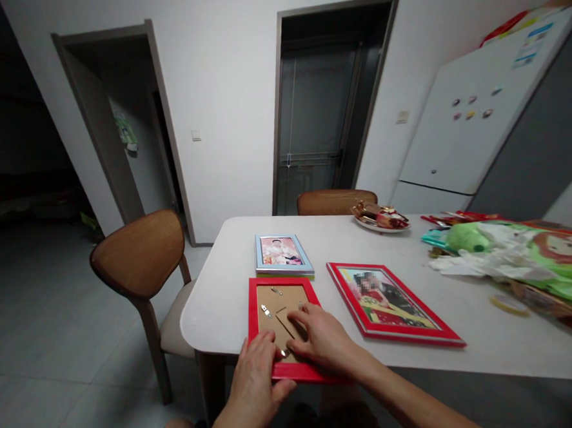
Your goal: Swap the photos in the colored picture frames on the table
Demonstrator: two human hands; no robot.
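Chair (140, 255) beside the table (213, 289). Left hand (257, 371), fingers bent over the face-down frame (278, 300) at the table's near edge; cannot tell whether they grip. Blue frame (281, 252) just beyond. Right hand (326, 334), fingertips curled on the backing, pinch unclear. Then photo frame (393, 301), plate (388, 228), and fridge (444, 143), its blue label (533, 45) too small to read.

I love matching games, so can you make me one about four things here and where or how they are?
1. Red rectangular frame with brown backing showing
2. Pale blue rectangular photo frame
3. White plate
4. Tall white fridge

A. Piled with things, near the white table's far edge
B. Small magnets on its door
C. Touched by the left hand and right hand
D. Just beyond the backing

Pairs: 1-C, 2-D, 3-A, 4-B
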